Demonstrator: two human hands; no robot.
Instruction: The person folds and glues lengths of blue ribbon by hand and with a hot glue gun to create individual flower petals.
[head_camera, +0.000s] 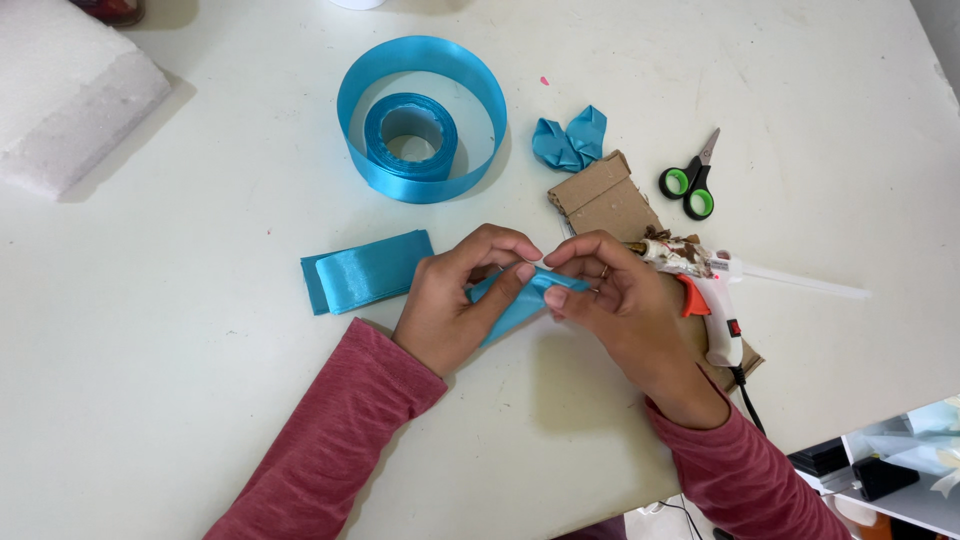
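Observation:
Both of my hands pinch one folded piece of blue satin ribbon (520, 300) just above the white table (180, 350). My left hand (460, 300) grips its left part with thumb and fingers. My right hand (610, 300) presses the right end between thumb and forefinger. Cut blue ribbon pieces (365, 270) lie stacked to the left of my left hand. A white hot glue gun (715, 300) with an orange trigger lies on brown cardboard (605, 200) right behind my right hand.
A loose blue ribbon roll (420, 120) sits at the back centre. Two folded ribbon petals (570, 140) lie beside the cardboard, and green-handled scissors (692, 180) lie further right. A white foam block (60, 90) occupies the back left corner. The table edge runs near right.

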